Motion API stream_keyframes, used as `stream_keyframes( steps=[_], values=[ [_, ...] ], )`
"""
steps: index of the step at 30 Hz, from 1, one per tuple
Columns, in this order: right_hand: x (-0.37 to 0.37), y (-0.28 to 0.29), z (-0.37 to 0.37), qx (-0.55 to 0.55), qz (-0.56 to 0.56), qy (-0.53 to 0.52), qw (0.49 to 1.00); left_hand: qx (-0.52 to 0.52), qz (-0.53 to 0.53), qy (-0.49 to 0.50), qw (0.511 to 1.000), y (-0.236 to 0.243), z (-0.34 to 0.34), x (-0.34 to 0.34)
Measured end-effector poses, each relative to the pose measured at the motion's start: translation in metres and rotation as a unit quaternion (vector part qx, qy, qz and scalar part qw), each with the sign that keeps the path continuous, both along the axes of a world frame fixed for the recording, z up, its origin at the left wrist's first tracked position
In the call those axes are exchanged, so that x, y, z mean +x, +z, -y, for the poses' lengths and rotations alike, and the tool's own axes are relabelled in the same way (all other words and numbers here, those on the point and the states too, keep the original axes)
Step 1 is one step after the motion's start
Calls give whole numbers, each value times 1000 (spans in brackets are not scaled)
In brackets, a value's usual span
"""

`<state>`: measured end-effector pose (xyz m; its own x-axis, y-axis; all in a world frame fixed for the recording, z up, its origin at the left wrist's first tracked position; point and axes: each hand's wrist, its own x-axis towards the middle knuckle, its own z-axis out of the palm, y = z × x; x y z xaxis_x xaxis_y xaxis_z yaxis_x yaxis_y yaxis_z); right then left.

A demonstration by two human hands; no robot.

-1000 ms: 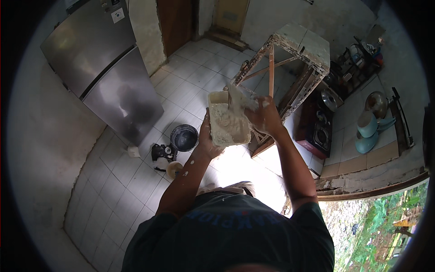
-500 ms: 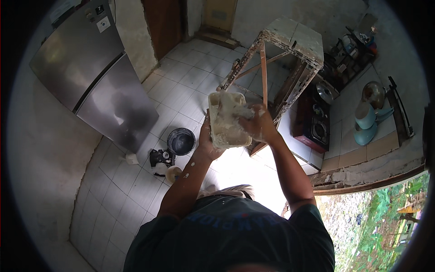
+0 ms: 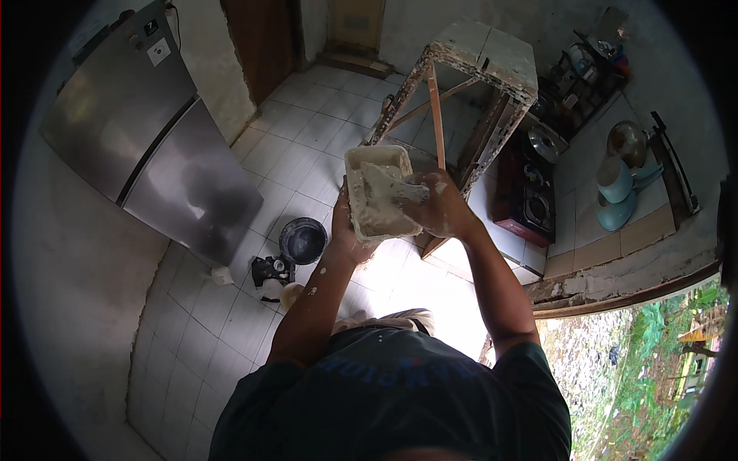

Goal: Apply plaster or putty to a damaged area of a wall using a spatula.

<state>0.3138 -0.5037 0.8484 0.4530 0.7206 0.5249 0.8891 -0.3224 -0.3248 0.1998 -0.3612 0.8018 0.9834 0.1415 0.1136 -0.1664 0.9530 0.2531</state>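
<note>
A cream rectangular tub, smeared inside with pale wet paste, is held up in front of me. My left hand grips it along its left side and lower corner, the fingers partly hidden beneath. In my right hand is a paste-coated putty knife, its blade inside the tub and its handle mostly covered by my fingers. Pale paste also sticks to my right hand, and white specks dot my left forearm.
A paste-crusted scaffold stand rises just beyond the tub. On the tiled floor lie a black bucket and a dark, white-smeared item. A fridge stands left; a stove and pale blue pans are right.
The putty knife was blurred by motion and now shows clearly, its blade in the paste. My right hand and the tub have shifted slightly; the whole view has moved a little.
</note>
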Motion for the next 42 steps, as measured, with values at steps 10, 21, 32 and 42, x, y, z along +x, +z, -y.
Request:
stream_keyframes(
  steps=[10,21,32,42],
  values=[
    [-2,15,-2,-7,-161,-16,987,1,9,4,1000,-8,-13,6],
    [28,-15,-33,46,70,28,996,-115,46,-101,987,-22,4,18],
    [-4,-3,-3,-8,-132,106,986,-4,86,-22,996,-31,-15,18],
    [28,18,4,-55,28,75,995,0,6,-2,1000,-6,-9,19]
  ],
)
